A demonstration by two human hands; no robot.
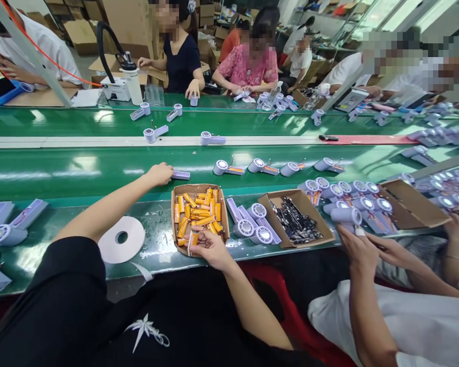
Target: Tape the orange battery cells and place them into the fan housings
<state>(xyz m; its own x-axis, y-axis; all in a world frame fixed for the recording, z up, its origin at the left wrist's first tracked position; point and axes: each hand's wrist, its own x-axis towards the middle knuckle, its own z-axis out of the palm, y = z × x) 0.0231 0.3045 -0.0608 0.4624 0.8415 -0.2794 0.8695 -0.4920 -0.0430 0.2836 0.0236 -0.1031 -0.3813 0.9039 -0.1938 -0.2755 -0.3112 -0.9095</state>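
Note:
My left hand [160, 174] reaches out over the green belt, fingers closed on a lavender handheld fan body [181, 175]. Its handle sticks out to the right, while its round head is hidden by the hand. Above the near edge of a cardboard box [173, 224], my right hand [211, 250] pinches an orange cylindrical battery [195, 238] with thin wires and a white strip along it. Several more orange batteries [202, 211] lie loose in that box.
Left of the box lies a white tape roll [112, 240]. To its right are several fan bodies [260, 234] and a box of black circuit parts [296, 221]. A co-worker's hands [357, 250] hold a fan at right. More fan parts [258, 165] lie on the belt.

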